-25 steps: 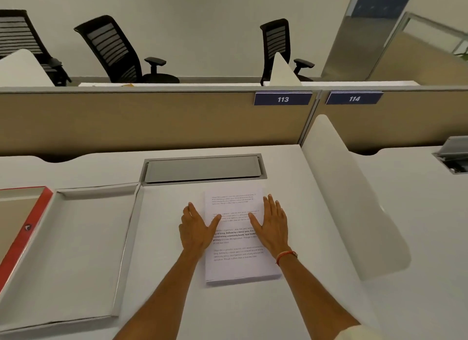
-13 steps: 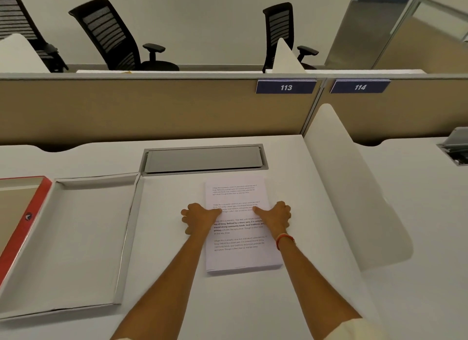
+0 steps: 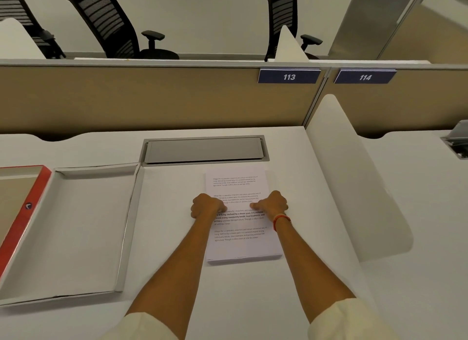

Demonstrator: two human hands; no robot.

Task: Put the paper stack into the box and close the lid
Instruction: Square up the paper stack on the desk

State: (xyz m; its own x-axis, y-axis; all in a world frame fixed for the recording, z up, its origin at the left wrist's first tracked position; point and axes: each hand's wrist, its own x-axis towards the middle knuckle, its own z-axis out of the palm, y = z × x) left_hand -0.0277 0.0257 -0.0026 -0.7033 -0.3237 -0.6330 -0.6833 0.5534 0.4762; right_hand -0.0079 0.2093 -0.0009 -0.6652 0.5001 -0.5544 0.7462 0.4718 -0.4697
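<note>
A white paper stack [image 3: 240, 248] with printed text lies flat on the white desk, right of centre. My left hand [image 3: 206, 206] grips its left edge, fingers curled down the side and thumb on the top sheet. My right hand [image 3: 274, 204], with an orange wristband, grips the right edge the same way. The open box lies to the left: a shallow white half [image 3: 126, 228] nearest the stack and a red-rimmed half [image 3: 24, 213] with a brown inside at the far left, cut off by the frame. Both halves hold nothing.
A grey cable flap [image 3: 203, 151] is set into the desk just behind the stack. A white curved divider [image 3: 354, 187] stands close on the right. A tan partition [image 3: 152, 99] labelled 113 closes the back; office chairs [image 3: 111, 23] stand beyond.
My hands lay flat on the top sheet with fingers spread; they have now curled around the stack's left and right edges. The stack has not moved.
</note>
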